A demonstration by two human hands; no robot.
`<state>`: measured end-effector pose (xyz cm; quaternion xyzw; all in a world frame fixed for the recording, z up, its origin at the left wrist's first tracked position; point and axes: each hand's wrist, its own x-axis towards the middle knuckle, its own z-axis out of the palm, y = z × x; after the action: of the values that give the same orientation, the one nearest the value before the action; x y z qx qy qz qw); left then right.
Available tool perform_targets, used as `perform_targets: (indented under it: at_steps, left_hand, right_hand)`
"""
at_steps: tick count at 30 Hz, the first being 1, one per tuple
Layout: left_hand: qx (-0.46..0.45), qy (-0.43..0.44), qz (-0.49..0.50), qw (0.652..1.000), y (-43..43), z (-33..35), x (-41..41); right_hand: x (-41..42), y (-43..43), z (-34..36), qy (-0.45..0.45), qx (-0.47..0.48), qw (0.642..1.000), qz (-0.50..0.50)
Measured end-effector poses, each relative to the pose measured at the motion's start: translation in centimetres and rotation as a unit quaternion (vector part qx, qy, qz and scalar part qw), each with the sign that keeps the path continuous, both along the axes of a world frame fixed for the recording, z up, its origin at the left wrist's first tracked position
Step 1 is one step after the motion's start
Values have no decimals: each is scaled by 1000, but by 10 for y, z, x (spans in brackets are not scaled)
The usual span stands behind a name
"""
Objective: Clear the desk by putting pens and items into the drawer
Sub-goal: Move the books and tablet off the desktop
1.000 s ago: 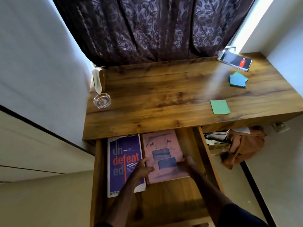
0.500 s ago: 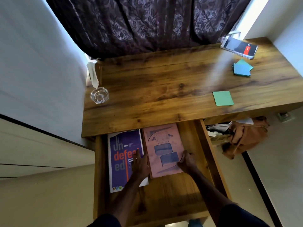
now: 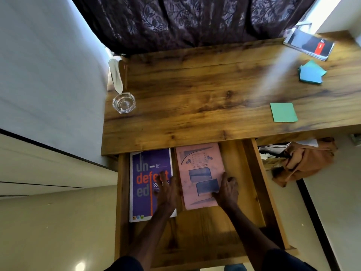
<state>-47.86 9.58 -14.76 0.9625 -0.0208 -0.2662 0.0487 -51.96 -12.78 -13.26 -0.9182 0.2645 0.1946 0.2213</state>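
Desk (image 3: 195,90): 1. Drawer (image 3: 254,182): 1. Books in it: 2, purple book (image 3: 144,194) and pink book (image 3: 199,167). Glass dish (image 3: 124,103): 1. Single green note (image 3: 283,112): 1. Blue-teal note pile (image 3: 310,74): 1 pile, sheet count can't tell. Dark flat device (image 3: 308,44): 1. Curtain (image 3: 185,18): 1. Brown cloth (image 3: 304,161): 1. Hands: 2, left hand (image 3: 167,191), right hand (image 3: 227,189).

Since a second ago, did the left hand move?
Yes: the left hand slid left and forward onto the purple book, fingers now covering letters of "defeat".
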Motion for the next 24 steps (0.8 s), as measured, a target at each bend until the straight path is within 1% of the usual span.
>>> perform_targets:
  at_steps: [6, 9, 13, 20, 22, 24]
  left_hand:
    - [-52, 16, 13, 998, 8, -3, 2]
    - [-57, 6, 9, 998, 12, -5, -3]
    - [-87, 3, 28, 996, 15, -3, -5]
    - [-83, 13, 23, 996, 12, 4, -10]
    - [-75, 11, 19, 997, 8, 10, -13]
    - [-60, -2, 3, 998, -1, 17, -17]
  right_hand:
    - [-4, 14, 3, -9, 14, 1000, -11]
    - [-5, 15, 3, -10, 20, 1000, -14]
    - [-4, 21, 6, -10, 12, 1000, -22]
    - [-10, 25, 3, -12, 9, 1000, -14]
    - [-14, 20, 4, -6, 31, 999, 2]
    - [-20, 8, 5, -21, 67, 997, 12]
